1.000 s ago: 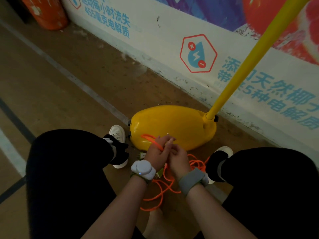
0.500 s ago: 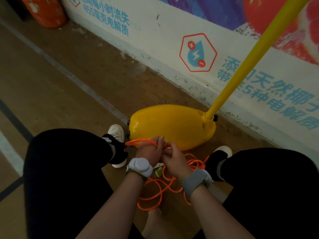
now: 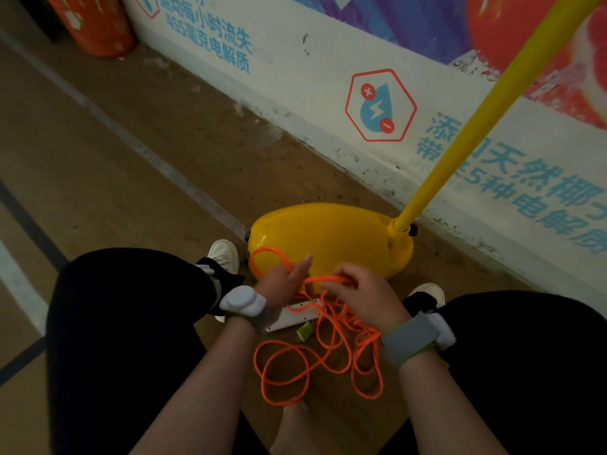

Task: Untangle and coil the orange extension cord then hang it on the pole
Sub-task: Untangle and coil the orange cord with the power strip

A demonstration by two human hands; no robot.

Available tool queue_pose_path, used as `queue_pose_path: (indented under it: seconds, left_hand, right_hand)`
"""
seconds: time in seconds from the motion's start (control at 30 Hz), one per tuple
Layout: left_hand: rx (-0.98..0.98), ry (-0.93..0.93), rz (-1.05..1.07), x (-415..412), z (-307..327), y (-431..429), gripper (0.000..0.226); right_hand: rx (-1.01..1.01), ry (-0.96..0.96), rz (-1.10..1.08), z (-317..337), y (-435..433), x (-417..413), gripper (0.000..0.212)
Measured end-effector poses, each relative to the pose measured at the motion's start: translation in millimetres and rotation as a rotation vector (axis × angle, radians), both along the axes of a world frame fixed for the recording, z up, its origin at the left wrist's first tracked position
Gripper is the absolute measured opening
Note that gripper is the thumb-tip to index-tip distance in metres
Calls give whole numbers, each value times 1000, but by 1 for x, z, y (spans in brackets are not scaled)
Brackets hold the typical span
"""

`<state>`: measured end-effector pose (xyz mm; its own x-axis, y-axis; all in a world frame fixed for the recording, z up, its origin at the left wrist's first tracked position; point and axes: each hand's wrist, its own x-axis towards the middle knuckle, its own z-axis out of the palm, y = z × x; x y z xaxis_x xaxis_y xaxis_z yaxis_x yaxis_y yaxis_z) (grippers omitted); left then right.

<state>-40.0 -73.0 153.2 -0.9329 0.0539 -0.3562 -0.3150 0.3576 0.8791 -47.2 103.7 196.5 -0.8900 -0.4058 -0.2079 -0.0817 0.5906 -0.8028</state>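
The orange extension cord (image 3: 297,362) lies in loose tangled loops on the floor between my knees. My left hand (image 3: 284,280) holds a small loop of it that arcs up over the yellow base. My right hand (image 3: 361,290) pinches a strand that runs across to the left hand. Under the hands lie the cord's white socket strip (image 3: 295,318) and a green plug (image 3: 303,331). The yellow pole (image 3: 486,116) rises to the upper right from its yellow base (image 3: 331,238), just beyond my hands.
A painted wall (image 3: 295,70) with blue lettering runs diagonally behind the base. An orange barrel (image 3: 93,24) stands at the far upper left. My black-clad knees fill the left and right, my white shoes (image 3: 225,254) flank the base. Grey lines cross the brown floor.
My hands have moved apart, the right one shifting right with a strand, so cord now spans between them. The socket strip and plug have come into view beneath.
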Motion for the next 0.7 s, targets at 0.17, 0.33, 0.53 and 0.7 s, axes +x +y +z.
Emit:
queue_pose_path:
  seconds: [0.17,0.33,0.53,0.7]
  left_hand:
    - [456,-161,-359,19,15,30,87]
    - [959,-275,-562,19,21,43,80]
    - [865,-316,-364,21,15,27,59]
    - [674,-272,-48,11,14,20,64]
  right_hand:
    - [-373,-90,-58,7,-3,-12,12]
    - [-451,-409,-57,-24,-6,-11,36]
    - [-501,-443,-382,-36,-11,-5,28]
    - [-557,-526,-511,-31,-4,-9,35]
